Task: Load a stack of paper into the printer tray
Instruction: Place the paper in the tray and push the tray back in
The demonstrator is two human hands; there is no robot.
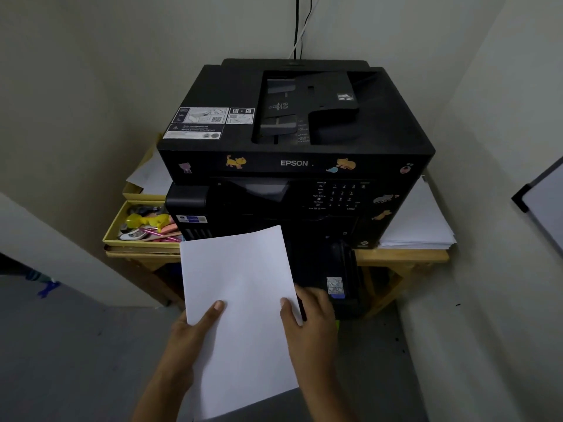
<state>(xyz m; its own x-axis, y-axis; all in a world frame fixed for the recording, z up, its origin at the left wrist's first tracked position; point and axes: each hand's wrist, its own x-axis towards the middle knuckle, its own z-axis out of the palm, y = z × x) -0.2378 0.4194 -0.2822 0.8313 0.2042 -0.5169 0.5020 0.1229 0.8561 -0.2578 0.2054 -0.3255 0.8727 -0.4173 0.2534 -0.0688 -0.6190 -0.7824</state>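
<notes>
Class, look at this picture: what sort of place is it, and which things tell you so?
Probably a home office corner. A printer with cat stickers stands on a small wooden table against the wall, with a tray of stationery and loose paper beside it.

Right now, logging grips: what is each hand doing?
Left hand: closed on the paper, thumb on top.
Right hand: closed on the paper's right edge.

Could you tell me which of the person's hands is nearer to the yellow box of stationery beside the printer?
Left. The left hand grips the paper stack's left edge, below the yellow box; the right hand holds the opposite edge, farther away.
</notes>
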